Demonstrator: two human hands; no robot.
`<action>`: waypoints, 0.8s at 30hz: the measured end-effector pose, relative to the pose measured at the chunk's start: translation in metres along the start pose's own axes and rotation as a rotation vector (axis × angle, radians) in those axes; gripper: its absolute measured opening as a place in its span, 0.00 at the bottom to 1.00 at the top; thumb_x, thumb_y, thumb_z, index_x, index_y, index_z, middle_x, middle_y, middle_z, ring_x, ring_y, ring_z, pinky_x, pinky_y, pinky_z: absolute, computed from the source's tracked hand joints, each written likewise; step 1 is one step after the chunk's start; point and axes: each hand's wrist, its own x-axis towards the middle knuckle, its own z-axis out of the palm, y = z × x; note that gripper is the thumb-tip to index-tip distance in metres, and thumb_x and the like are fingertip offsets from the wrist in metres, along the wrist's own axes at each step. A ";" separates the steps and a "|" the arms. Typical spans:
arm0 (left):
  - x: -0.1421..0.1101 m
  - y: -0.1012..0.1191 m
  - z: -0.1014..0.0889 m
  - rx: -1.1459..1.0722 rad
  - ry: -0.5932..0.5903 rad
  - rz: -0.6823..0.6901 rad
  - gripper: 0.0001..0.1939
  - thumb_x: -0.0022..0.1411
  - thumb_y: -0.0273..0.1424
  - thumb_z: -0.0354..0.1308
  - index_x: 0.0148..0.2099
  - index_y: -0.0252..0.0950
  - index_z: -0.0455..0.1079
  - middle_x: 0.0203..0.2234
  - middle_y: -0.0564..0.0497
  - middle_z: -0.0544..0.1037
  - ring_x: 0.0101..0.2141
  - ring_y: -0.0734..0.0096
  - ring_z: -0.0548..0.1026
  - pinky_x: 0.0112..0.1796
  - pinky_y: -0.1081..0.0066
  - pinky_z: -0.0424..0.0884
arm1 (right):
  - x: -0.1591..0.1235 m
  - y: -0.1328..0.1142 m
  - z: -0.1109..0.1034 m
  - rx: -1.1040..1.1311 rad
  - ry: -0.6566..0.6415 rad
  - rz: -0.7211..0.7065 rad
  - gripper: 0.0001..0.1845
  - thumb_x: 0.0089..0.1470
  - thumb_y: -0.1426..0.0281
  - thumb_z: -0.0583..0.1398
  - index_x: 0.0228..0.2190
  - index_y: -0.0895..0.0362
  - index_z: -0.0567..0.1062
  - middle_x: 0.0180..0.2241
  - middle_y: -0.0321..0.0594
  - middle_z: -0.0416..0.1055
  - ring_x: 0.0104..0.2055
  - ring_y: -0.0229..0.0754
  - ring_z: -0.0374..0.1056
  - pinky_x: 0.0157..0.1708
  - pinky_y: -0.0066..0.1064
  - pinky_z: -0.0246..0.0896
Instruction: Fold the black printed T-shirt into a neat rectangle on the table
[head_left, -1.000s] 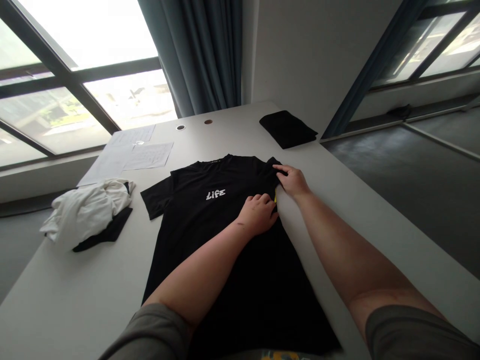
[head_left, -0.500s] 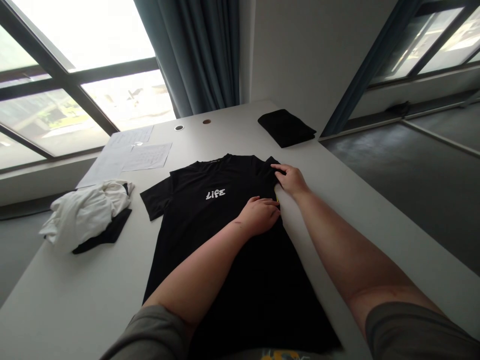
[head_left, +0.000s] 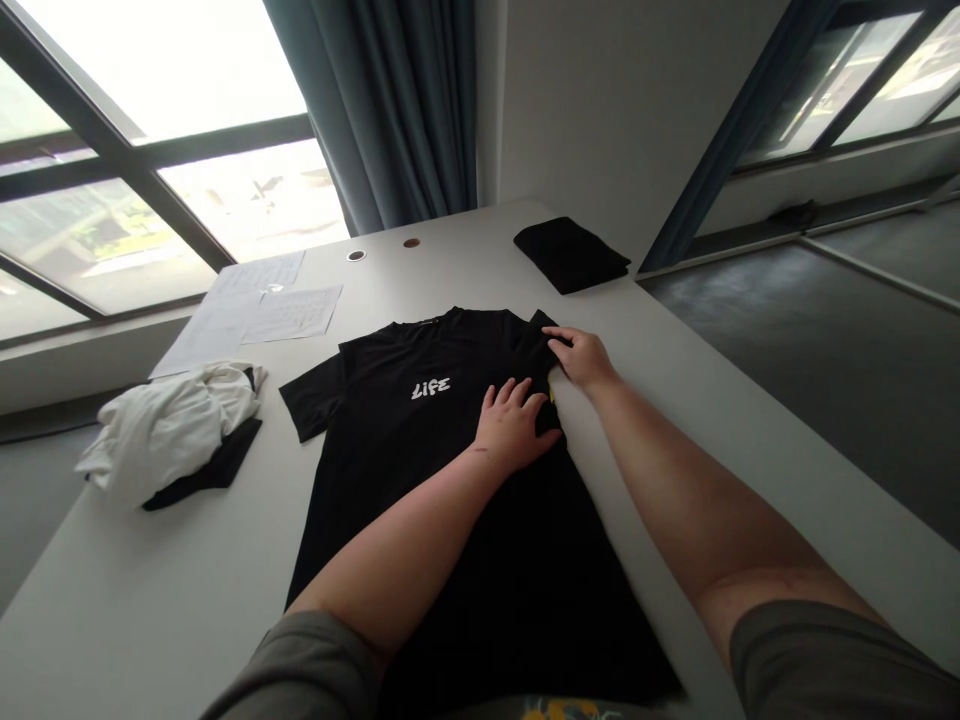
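while one black t-shirt (head_left: 390, 450) is lying spread on one white table (head_left: 150, 590), uneven pulling is risking skew.
the left hand (head_left: 514, 425) is resting on the shirt front, its fingers standing apart; the right hand (head_left: 585, 355) is touching one of two sleeves (head_left: 532, 345) (whether it is pinching, the view is not showing). unequal tension could be creasing the chest. one folded black cloth (head_left: 574, 255) and one white bundle (head_left: 176, 430) are lying apart; two table holes (head_left: 411, 243) are showing; paper sheets (head_left: 292, 315) are overlapping past counting.
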 end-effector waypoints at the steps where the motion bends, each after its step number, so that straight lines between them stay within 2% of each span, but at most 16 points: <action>1: -0.001 0.003 0.002 0.002 0.015 -0.055 0.35 0.65 0.53 0.60 0.68 0.44 0.65 0.72 0.44 0.60 0.72 0.46 0.53 0.69 0.42 0.48 | 0.000 0.000 0.000 0.006 -0.001 0.011 0.18 0.57 0.66 0.62 0.47 0.53 0.84 0.49 0.42 0.82 0.54 0.53 0.76 0.61 0.48 0.67; 4: -0.001 0.007 0.008 0.009 0.025 -0.147 0.44 0.64 0.56 0.57 0.73 0.37 0.58 0.74 0.39 0.54 0.73 0.39 0.48 0.70 0.40 0.44 | 0.000 0.000 0.000 0.020 0.001 0.034 0.17 0.57 0.64 0.62 0.46 0.53 0.85 0.48 0.43 0.82 0.53 0.54 0.77 0.60 0.48 0.67; 6: 0.000 0.007 0.010 0.018 0.034 -0.170 0.45 0.66 0.56 0.54 0.74 0.34 0.56 0.74 0.37 0.51 0.73 0.38 0.45 0.70 0.39 0.42 | 0.000 0.000 0.000 0.029 0.003 0.041 0.17 0.57 0.64 0.62 0.46 0.53 0.85 0.47 0.43 0.82 0.53 0.53 0.77 0.59 0.48 0.67; 10: 0.005 0.006 0.010 0.041 0.071 -0.243 0.44 0.67 0.55 0.52 0.75 0.34 0.53 0.75 0.37 0.49 0.73 0.37 0.43 0.69 0.36 0.40 | 0.000 -0.001 0.000 0.047 0.001 0.052 0.17 0.57 0.64 0.61 0.45 0.53 0.85 0.47 0.42 0.83 0.52 0.51 0.77 0.58 0.46 0.67; 13: 0.009 0.005 0.008 0.055 0.030 -0.274 0.46 0.68 0.55 0.50 0.76 0.30 0.51 0.75 0.33 0.48 0.73 0.38 0.43 0.69 0.37 0.39 | 0.000 -0.001 0.001 0.051 0.001 0.054 0.17 0.57 0.64 0.62 0.45 0.52 0.85 0.46 0.41 0.83 0.51 0.51 0.77 0.58 0.46 0.68; 15: 0.010 0.003 0.008 0.061 0.009 -0.251 0.45 0.69 0.55 0.48 0.76 0.30 0.51 0.75 0.34 0.48 0.73 0.39 0.44 0.70 0.38 0.39 | 0.000 -0.001 0.001 0.053 -0.004 0.052 0.16 0.57 0.64 0.62 0.44 0.52 0.85 0.46 0.41 0.83 0.51 0.51 0.77 0.58 0.45 0.68; 21: 0.010 -0.005 0.006 0.075 -0.021 -0.127 0.39 0.71 0.54 0.47 0.76 0.40 0.54 0.75 0.42 0.50 0.73 0.42 0.46 0.69 0.39 0.42 | 0.002 0.008 0.003 0.115 0.015 0.074 0.18 0.57 0.62 0.61 0.45 0.53 0.84 0.41 0.40 0.84 0.42 0.48 0.78 0.51 0.43 0.71; 24: 0.008 -0.006 0.001 0.127 -0.053 -0.088 0.36 0.73 0.53 0.45 0.76 0.43 0.54 0.75 0.45 0.50 0.73 0.44 0.46 0.69 0.39 0.44 | 0.003 0.012 0.005 0.127 0.012 0.089 0.19 0.57 0.62 0.61 0.46 0.53 0.84 0.41 0.40 0.83 0.41 0.47 0.78 0.49 0.41 0.72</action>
